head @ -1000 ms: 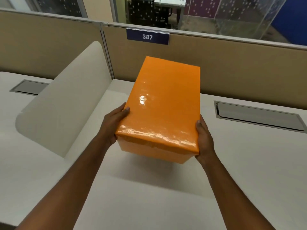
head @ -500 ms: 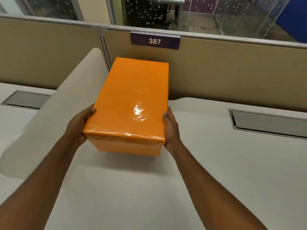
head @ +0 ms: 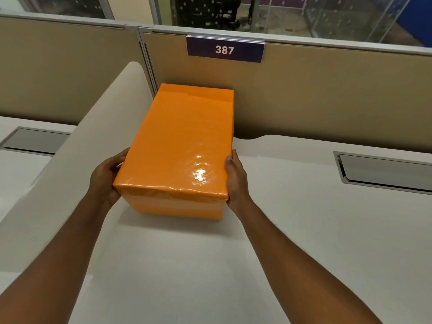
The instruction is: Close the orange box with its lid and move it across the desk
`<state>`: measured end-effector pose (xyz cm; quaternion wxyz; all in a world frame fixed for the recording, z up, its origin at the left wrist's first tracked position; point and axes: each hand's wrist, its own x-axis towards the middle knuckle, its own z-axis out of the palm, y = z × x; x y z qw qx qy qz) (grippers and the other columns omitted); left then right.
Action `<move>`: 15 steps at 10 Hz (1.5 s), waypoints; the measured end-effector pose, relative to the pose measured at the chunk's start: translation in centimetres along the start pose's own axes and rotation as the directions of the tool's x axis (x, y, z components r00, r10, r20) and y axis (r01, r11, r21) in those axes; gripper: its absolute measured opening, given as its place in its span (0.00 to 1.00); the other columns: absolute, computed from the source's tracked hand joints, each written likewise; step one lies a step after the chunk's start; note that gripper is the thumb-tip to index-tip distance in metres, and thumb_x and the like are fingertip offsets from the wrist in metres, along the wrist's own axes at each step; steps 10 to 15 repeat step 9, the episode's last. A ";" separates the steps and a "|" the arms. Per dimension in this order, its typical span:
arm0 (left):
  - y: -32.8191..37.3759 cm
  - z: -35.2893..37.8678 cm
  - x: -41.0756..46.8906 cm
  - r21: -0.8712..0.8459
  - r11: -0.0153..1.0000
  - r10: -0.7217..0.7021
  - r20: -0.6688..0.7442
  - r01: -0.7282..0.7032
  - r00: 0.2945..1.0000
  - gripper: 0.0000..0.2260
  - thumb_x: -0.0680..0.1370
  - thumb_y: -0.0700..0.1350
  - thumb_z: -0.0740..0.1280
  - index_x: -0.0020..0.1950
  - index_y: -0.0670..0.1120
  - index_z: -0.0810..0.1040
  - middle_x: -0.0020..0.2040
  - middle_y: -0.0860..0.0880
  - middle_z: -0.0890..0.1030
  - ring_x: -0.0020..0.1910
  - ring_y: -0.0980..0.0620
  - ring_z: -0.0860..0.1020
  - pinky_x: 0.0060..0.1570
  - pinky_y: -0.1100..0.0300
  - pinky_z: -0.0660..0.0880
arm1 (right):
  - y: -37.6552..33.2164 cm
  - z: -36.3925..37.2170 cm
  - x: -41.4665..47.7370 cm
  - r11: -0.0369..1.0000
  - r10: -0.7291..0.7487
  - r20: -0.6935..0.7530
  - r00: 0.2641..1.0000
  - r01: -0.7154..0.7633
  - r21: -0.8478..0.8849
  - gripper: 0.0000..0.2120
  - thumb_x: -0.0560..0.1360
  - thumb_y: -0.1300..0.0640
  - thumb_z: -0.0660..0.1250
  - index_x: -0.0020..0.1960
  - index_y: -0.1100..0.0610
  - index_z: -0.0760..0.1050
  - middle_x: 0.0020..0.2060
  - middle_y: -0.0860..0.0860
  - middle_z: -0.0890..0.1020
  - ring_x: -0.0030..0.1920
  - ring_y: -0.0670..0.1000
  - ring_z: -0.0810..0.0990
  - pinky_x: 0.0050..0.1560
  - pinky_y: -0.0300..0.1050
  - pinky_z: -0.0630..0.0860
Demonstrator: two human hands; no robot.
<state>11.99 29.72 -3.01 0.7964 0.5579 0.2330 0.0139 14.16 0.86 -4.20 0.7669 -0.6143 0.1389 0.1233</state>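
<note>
- Both forearms come in from the bottom corners, bare, angling up toward the middle.
- Left hand (head: pixel 105 176) is clamped on the left side of the box (head: pixel 184 146) near its front corner, thumb up along the lid edge, fingers wrapped round the side out of sight.
- Right hand (head: pixel 236 178) does the same on the right side, thumb tip up by the lid's top edge, palm flat against the wall of the box.
- So the box is gripped between the two hands, one on each long side.
- The lid (head: pixel 187 136) is on, glossy orange wrap with a bright glare spot near the front right. The wrap looks a bit wrinkled along the front edge.
- No writing or logo anywhere on the box that I can see.
- It sits at the back left of the desk (head: pixel 292 230), long way pointing away. Can't tell if the bottom is fully down on the surface or a hair above it.
- Just left of it stands a white rounded divider (head: pixel 77 160), and the left hand is squeezed between the two.
- Flat grey cable hatches are set into the desktop on both sides: right (head: pixel 385 171), left (head: pixel 35 140).
- The far end of the box is right up by the tan partition (head: pixel 327 101).
- Up on the partition there's a dark blue plate (head: pixel 225 49) with "387" in white.
- Glass behind that, too blurry to make out.
</note>
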 end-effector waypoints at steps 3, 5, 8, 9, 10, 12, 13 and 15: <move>0.6 0.0 -0.5 0.346 0.937 0.113 -0.173 -0.047 0.978 0.10 0.77 0.49 0.62 0.51 0.52 0.82 0.52 0.47 0.82 0.49 0.47 0.80 0.48 0.52 0.75 | 0.6 1.6 0.1 0.997 0.011 -0.023 1.000 -0.012 -0.079 0.25 0.80 0.42 0.52 0.76 0.43 0.53 0.69 0.50 0.70 0.63 0.56 0.75 0.61 0.58 0.76; 0.8 1.0 -0.9 0.896 0.443 0.415 -0.164 -0.041 0.895 0.20 0.82 0.47 0.55 0.46 0.34 0.79 0.41 0.35 0.78 0.44 0.36 0.76 0.44 0.52 0.67 | 0.9 2.9 -0.7 0.986 0.007 -0.034 0.999 -0.013 -0.168 0.26 0.78 0.39 0.51 0.75 0.40 0.51 0.72 0.51 0.67 0.66 0.58 0.72 0.63 0.62 0.73; 0.2 2.2 -3.3 0.950 0.291 0.624 -0.097 -0.115 0.775 0.21 0.82 0.49 0.54 0.59 0.33 0.75 0.54 0.30 0.79 0.55 0.31 0.77 0.51 0.44 0.72 | -0.8 0.1 -2.0 0.943 0.106 -0.023 0.994 -0.108 -0.315 0.33 0.77 0.36 0.51 0.77 0.45 0.43 0.76 0.54 0.59 0.73 0.60 0.63 0.69 0.60 0.64; -0.6 4.5 -6.3 0.950 0.172 0.722 0.059 -0.262 0.690 0.21 0.82 0.45 0.57 0.69 0.32 0.68 0.66 0.30 0.73 0.68 0.32 0.69 0.67 0.41 0.66 | -1.5 -2.8 -3.4 0.903 0.104 -0.153 0.983 -0.158 -0.400 0.32 0.78 0.39 0.51 0.77 0.50 0.46 0.77 0.54 0.56 0.75 0.59 0.59 0.70 0.57 0.62; -0.6 4.5 -6.3 0.950 0.172 0.722 0.059 -0.262 0.690 0.21 0.82 0.45 0.57 0.69 0.32 0.68 0.66 0.30 0.73 0.68 0.32 0.69 0.67 0.41 0.66 | -1.5 -2.8 -3.4 0.903 0.104 -0.153 0.983 -0.158 -0.400 0.32 0.78 0.39 0.51 0.77 0.50 0.46 0.77 0.54 0.56 0.75 0.59 0.59 0.70 0.57 0.62; -0.6 4.5 -6.3 0.950 0.172 0.722 0.059 -0.262 0.690 0.21 0.82 0.45 0.57 0.69 0.32 0.68 0.66 0.30 0.73 0.68 0.32 0.69 0.67 0.41 0.66 | -1.5 -2.8 -3.4 0.903 0.104 -0.153 0.983 -0.158 -0.400 0.32 0.78 0.39 0.51 0.77 0.50 0.46 0.77 0.54 0.56 0.75 0.59 0.59 0.70 0.57 0.62; -0.6 4.5 -6.3 0.950 0.172 0.722 0.059 -0.262 0.690 0.21 0.82 0.45 0.57 0.69 0.32 0.68 0.66 0.30 0.73 0.68 0.32 0.69 0.67 0.41 0.66 | -1.5 -2.8 -3.4 0.903 0.104 -0.153 0.983 -0.158 -0.400 0.32 0.78 0.39 0.51 0.77 0.50 0.46 0.77 0.54 0.56 0.75 0.59 0.59 0.70 0.57 0.62; -0.6 4.5 -6.3 0.950 0.172 0.722 0.059 -0.262 0.690 0.21 0.82 0.45 0.57 0.69 0.32 0.68 0.66 0.30 0.73 0.68 0.32 0.69 0.67 0.41 0.66 | -1.5 -2.8 -3.4 0.903 0.104 -0.153 0.983 -0.158 -0.400 0.32 0.78 0.39 0.51 0.77 0.50 0.46 0.77 0.54 0.56 0.75 0.59 0.59 0.70 0.57 0.62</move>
